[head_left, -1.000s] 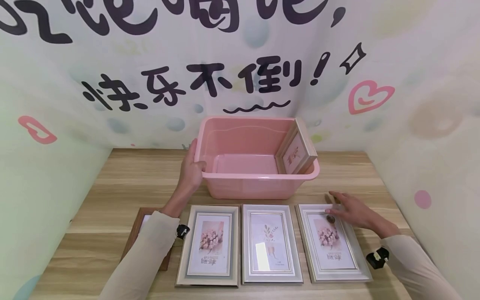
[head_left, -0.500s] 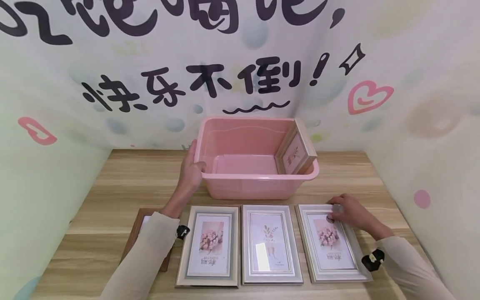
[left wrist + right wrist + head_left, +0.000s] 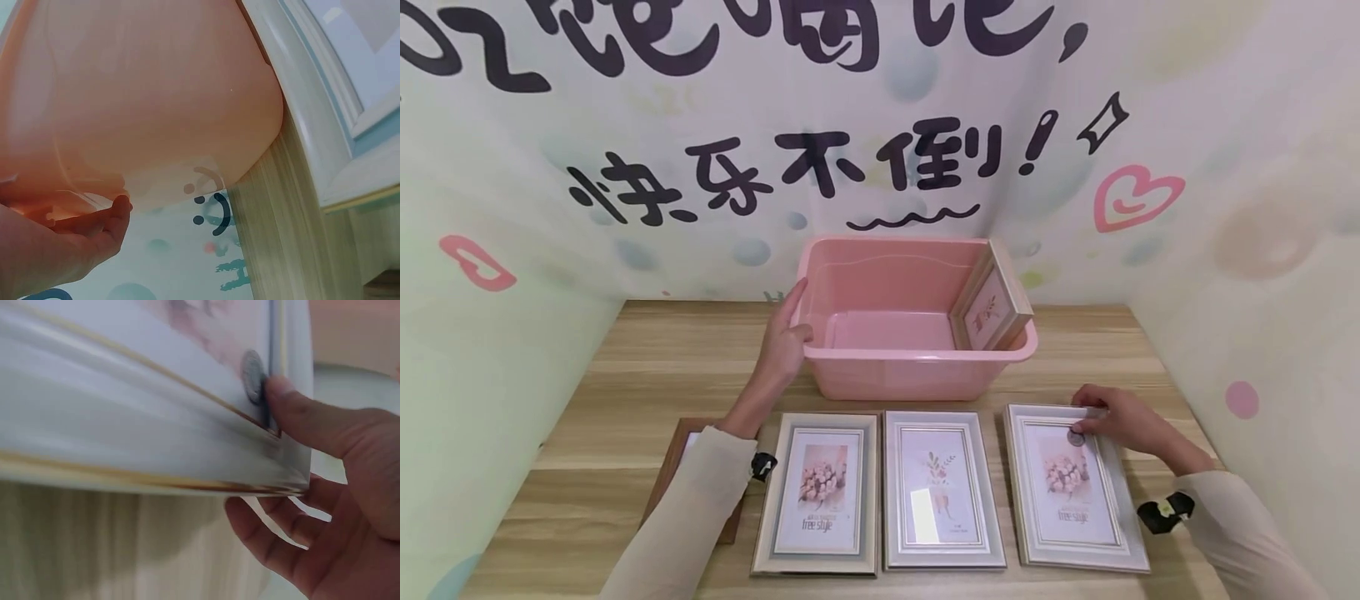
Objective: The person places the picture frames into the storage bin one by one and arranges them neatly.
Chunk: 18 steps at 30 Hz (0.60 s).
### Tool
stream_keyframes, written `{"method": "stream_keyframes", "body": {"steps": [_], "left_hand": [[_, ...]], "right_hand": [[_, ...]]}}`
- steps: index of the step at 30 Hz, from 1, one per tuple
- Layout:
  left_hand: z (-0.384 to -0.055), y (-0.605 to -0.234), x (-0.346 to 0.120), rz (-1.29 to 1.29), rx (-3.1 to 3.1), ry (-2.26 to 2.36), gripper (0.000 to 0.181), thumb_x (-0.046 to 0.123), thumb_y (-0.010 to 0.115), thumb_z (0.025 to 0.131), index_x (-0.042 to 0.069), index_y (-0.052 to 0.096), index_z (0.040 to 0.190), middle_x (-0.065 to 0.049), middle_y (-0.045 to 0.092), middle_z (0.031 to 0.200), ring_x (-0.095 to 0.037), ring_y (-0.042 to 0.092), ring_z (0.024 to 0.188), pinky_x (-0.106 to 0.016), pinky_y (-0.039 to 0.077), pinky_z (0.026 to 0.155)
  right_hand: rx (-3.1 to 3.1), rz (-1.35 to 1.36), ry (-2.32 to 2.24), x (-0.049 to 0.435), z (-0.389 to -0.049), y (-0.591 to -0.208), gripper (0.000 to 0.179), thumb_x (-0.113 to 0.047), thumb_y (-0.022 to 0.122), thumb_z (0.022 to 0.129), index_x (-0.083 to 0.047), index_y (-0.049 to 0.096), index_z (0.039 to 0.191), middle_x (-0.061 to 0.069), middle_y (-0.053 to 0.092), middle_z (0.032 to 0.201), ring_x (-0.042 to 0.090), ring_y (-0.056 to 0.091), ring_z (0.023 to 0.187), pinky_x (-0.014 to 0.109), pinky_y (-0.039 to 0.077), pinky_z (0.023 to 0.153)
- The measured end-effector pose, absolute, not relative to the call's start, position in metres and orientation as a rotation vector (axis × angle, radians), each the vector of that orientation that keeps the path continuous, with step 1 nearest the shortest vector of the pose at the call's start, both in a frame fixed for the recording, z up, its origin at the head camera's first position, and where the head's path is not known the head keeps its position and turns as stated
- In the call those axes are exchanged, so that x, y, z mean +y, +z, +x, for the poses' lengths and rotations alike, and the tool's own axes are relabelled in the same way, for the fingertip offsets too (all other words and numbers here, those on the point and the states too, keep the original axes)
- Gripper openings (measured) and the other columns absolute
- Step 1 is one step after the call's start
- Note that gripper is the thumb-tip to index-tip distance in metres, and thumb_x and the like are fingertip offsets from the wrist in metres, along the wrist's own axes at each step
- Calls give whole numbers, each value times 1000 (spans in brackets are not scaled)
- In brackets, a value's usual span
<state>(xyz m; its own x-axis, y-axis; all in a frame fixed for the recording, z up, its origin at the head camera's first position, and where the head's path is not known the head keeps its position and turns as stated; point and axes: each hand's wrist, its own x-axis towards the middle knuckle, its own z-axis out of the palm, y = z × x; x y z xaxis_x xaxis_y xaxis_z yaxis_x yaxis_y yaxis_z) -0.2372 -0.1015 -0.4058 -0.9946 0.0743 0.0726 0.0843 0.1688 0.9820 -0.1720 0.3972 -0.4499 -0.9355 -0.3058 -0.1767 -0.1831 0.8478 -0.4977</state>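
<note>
My left hand grips the left rim of a pink plastic tub, thumb over the edge; the left wrist view shows fingers under the rim. At right, my right hand pinches the top right corner of a silver-white picture frame, with the thumb on its front and the other fingers behind or below. A round grey disc shows on the glass beside the thumb. Table shows below the frame's gold edge in the right wrist view. Inside the tub, a light wood-toned frame leans against the right wall.
Left of the held frame lie a white frame with a plant print and a champagne-coloured frame. A brown frame is partly hidden under my left sleeve. A printed wall stands close behind the tub.
My right hand has come down onto the right frame's corner and taken hold of it. That frame has shifted slightly to the right. My left hand stays at the tub's rim.
</note>
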Motion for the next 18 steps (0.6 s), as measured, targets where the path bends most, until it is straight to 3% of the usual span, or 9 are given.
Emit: {"method": "stream_keyframes", "body": {"steps": [6,13,18], "left_hand": [[-237,-407,-102,-183,-2380,-2062,76,-2,36,90,24,20,159,-1,12,166,-35,31,141,-54,37,107],[-236,-406,-102,-145,-2403,-2024,76,-1,37,89,25,23,159,-1,14,166,-31,29,142,-47,39,104],[-236,-406,-102,-121,-2411,-2007,78,-2,37,87,26,25,158,-2,17,165,-34,37,134,-38,48,84]], "right_hand": [[2717,-475,-801,409,-169,-427,43,-25,75,86,-3,67,122,5,68,104,8,55,83,23,47,68],[2635,-531,-917,412,-165,-408,21,-19,71,90,-8,72,109,3,70,99,2,58,82,24,50,66],[2559,-507,-1015,416,-162,-396,16,-18,69,92,-11,69,107,2,70,92,10,64,76,29,55,63]]}}
